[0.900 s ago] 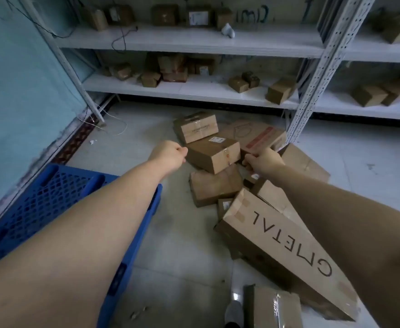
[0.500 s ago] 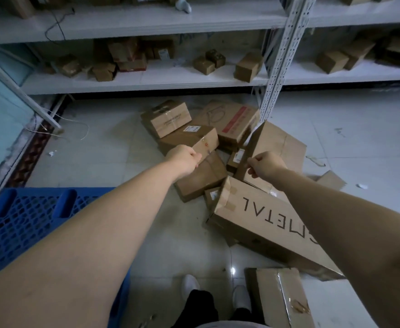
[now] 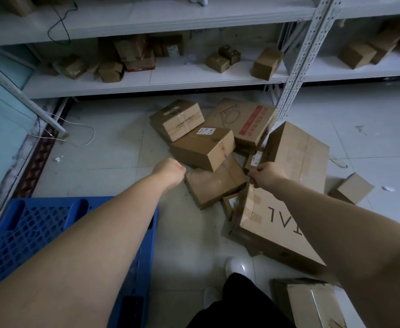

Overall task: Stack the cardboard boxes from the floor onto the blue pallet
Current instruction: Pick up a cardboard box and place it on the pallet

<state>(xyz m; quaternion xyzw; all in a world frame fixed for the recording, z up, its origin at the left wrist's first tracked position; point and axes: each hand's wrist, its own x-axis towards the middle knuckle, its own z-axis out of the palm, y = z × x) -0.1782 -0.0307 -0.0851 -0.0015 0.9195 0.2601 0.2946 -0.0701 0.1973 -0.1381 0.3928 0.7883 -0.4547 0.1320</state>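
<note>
Several cardboard boxes lie in a heap on the tiled floor. A long box with dark letters [image 3: 263,233] leans at the heap's near right. My right hand [image 3: 266,174] is closed on its upper end. My left hand [image 3: 171,170] is a fist with nothing in it, right beside the left edge of a flat taped box [image 3: 214,183]. Behind that box lie a labelled box [image 3: 201,149], a smaller box [image 3: 177,119], a wide box with a red stripe [image 3: 246,119] and a tall tilted box [image 3: 298,157]. The blue pallet [image 3: 21,235] sits bare at the lower left, under my left forearm.
A white metal shelf rack [image 3: 170,79] with several small boxes runs along the back; its upright post [image 3: 296,67] stands just behind the heap. A small box [image 3: 353,188] lies to the right, another box [image 3: 312,304] by my feet. A white cable [image 3: 85,136] trails on the floor.
The view has tipped down, so my legs and shoes show. My left fist has come down to the flat taped box. My right hand stays at the long box's upper end.
</note>
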